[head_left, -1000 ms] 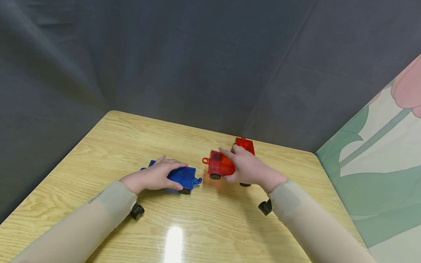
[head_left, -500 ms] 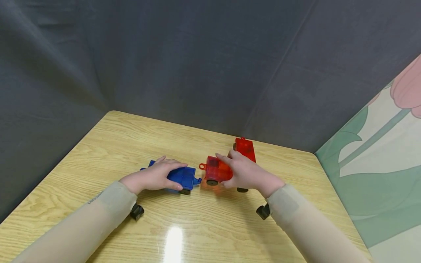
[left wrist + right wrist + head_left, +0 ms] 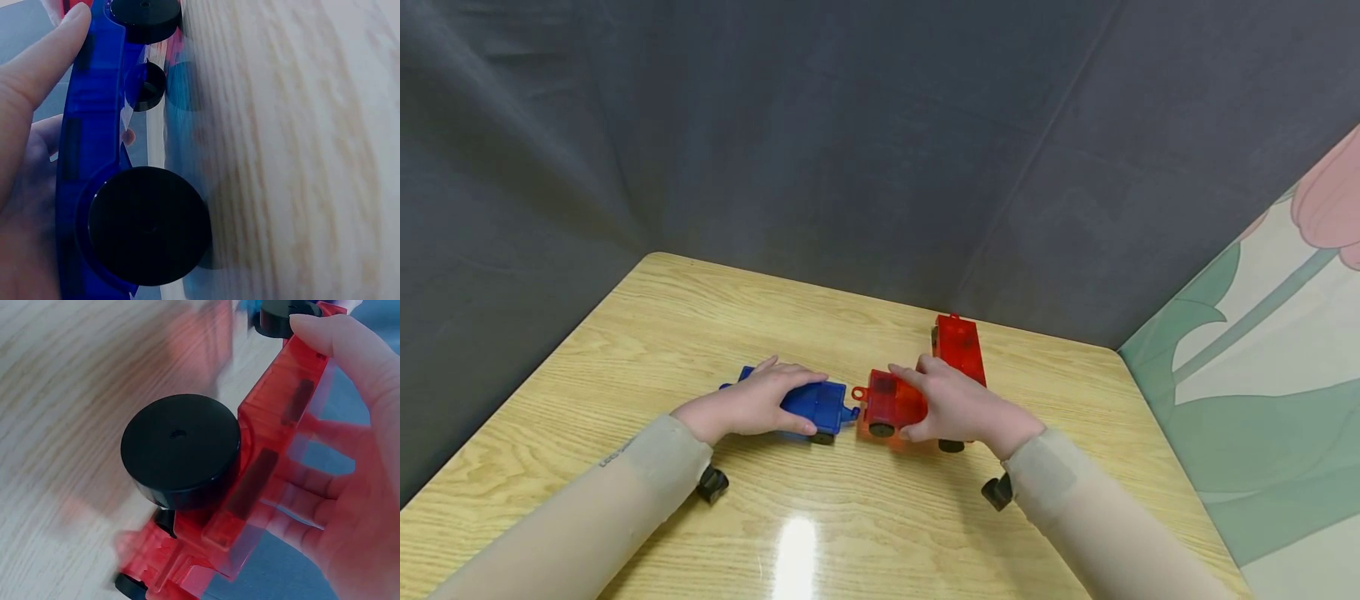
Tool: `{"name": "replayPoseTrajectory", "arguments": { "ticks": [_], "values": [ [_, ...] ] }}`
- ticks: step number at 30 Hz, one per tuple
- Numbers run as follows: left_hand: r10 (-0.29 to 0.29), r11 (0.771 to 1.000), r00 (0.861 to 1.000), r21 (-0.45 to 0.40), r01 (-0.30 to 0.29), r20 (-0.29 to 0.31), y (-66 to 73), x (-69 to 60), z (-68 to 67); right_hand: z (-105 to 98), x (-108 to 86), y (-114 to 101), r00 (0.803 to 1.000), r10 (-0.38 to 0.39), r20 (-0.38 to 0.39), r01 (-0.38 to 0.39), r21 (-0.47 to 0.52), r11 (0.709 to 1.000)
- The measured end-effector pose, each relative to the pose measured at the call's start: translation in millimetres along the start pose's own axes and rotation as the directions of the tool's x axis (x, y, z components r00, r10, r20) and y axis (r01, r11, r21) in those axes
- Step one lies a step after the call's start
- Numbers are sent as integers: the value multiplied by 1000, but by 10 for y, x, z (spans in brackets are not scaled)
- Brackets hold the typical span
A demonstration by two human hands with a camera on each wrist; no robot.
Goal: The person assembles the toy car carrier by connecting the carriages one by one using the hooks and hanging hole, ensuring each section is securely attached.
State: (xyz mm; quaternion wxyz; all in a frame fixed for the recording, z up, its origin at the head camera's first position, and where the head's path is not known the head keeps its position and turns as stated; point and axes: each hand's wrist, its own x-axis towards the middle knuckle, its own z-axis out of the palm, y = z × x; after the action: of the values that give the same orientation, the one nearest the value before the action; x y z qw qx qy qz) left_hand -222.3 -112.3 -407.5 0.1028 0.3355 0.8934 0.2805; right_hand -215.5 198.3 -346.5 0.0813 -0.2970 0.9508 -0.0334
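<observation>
My left hand [image 3: 758, 400] grips a blue see-through toy train car [image 3: 822, 405] from above, thumb on its near side. This car has black wheels and a small hook [image 3: 850, 413] at its right end. To the right, my right hand [image 3: 958, 402] holds a red see-through toy train car [image 3: 886, 402] between thumb and fingers. Its ring [image 3: 860, 393] is just above the blue hook in the head view; whether they touch I cannot tell. In the right wrist view the red car's large black wheel [image 3: 180, 450] faces the camera, with fingers on the far side.
A second red car [image 3: 958, 343] stands angled behind my right hand; whether it is linked to the held one is hidden. The wooden table [image 3: 700, 308] meets a dark curtain [image 3: 820, 150] at the back. A flower-patterned cloth [image 3: 1262, 375] hangs at the right.
My right hand has moved the red car left and toward me, bringing its ring close to the blue hook. The left hand and blue car have stayed put.
</observation>
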Motion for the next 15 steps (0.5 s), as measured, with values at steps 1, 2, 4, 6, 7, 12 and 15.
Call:
{"name": "replayPoseTrajectory", "arguments": {
  "ticks": [1,2,4,6,7,12,15],
  "values": [
    [-1,1000,1000,1,1,-1,0,-1,1,9,-4,-1,1000,6,7,-6,6,1000],
    [-2,1000,1000,1,2,-1,1,-3,1,17,-8,-3,1000,8,14,-8,9,1000],
    [-1,1000,1000,2,1,-3,4,-3,1,33,-15,-6,1000,14,27,-14,10,1000],
    [-3,1000,1000,1,3,-3,7,-4,0,44,-23,-12,999,20,37,-20,15,1000],
    [-4,1000,1000,0,4,-3,8,-4,0,51,-25,-13,999,20,41,-21,15,1000],
    [-11,1000,1000,-5,11,2,12,-6,-2,84,-29,-12,999,19,50,-21,28,999],
    [-8,1000,1000,-4,8,0,9,-9,-8,103,-28,-8,998,14,54,-16,33,999]
  ]
}}
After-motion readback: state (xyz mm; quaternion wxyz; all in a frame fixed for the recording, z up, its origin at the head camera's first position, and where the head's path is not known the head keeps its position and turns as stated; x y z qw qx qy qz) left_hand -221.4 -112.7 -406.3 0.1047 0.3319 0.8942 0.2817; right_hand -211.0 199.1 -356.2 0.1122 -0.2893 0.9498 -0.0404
